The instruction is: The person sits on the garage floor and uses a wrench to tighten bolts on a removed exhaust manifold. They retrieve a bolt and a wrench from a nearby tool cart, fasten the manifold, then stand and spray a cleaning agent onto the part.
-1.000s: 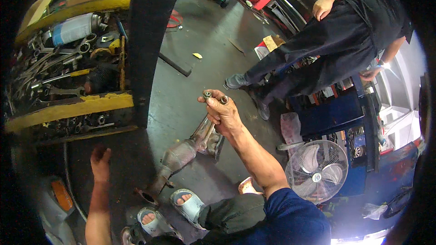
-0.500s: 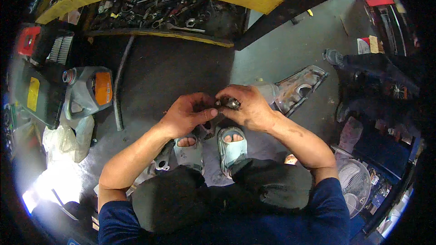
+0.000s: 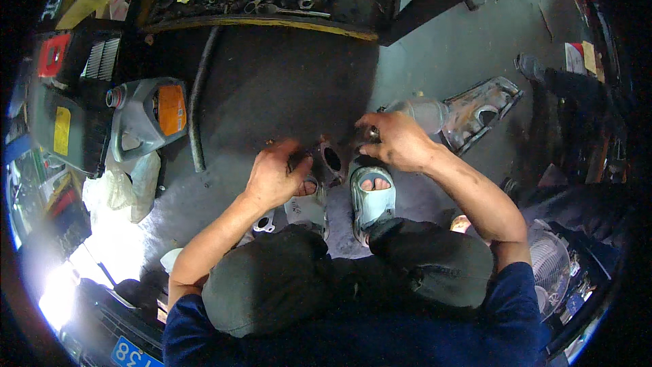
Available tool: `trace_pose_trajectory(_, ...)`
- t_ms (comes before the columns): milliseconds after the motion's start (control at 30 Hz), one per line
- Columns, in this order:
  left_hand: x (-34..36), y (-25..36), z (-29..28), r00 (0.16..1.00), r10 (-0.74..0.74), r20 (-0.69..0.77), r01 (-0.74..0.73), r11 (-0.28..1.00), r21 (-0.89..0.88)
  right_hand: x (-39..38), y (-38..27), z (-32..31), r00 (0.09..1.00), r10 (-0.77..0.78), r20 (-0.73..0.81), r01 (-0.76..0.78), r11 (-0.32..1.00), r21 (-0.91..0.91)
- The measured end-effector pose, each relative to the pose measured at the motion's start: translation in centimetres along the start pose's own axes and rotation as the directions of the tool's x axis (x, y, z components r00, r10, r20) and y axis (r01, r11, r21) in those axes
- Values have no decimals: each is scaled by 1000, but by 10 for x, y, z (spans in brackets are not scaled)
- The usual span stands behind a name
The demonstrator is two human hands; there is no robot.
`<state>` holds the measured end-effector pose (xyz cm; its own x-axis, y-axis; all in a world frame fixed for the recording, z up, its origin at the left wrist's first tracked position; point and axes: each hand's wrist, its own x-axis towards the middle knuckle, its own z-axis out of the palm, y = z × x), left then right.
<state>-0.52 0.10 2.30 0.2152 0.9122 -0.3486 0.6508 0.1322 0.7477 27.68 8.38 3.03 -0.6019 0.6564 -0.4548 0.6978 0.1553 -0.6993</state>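
Observation:
My right hand (image 3: 395, 143) is closed around a small metal piece (image 3: 373, 133), mostly covered by the fingers. To its left, my left hand (image 3: 273, 171) hangs over my left sandal, thumb apart from loosely curled fingers, with nothing visible between them. On the floor between the hands stands a rusty metal pipe flange (image 3: 331, 158) with a dark round hole. A smaller pale metal flange (image 3: 264, 222) shows below my left wrist, partly hidden by the forearm.
Beyond my right hand lie a clear plastic bottle (image 3: 422, 114) and a dirty metal housing (image 3: 487, 112). At left are a grey jug (image 3: 146, 119), a black hose (image 3: 201, 105) and plastic bags (image 3: 129, 190). A tool tray (image 3: 272, 22) spans the far side; a fan (image 3: 549, 258) stands right.
My hands, close together before, have moved apart. The small metal piece has stayed with my right hand, and the flange between my feet has come into clearer view.

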Motion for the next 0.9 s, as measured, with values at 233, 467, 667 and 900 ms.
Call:
trace_pose_trajectory(233,7,-11,16,990,-139,10,139,984,-107,5,21,40,999,-51,17,53,983,-176)
trace_pose_trajectory(467,11,-14,20,973,-222,60,229,959,-167,10,25,48,999,-30,17,33,975,-218)
trace_pose_trajectory(667,26,-16,25,913,-372,171,409,836,-366,11,27,46,999,-48,24,52,974,-219)
trace_pose_trajectory(900,22,-7,15,994,-104,42,105,994,-8,13,29,45,997,-66,32,71,980,-186)
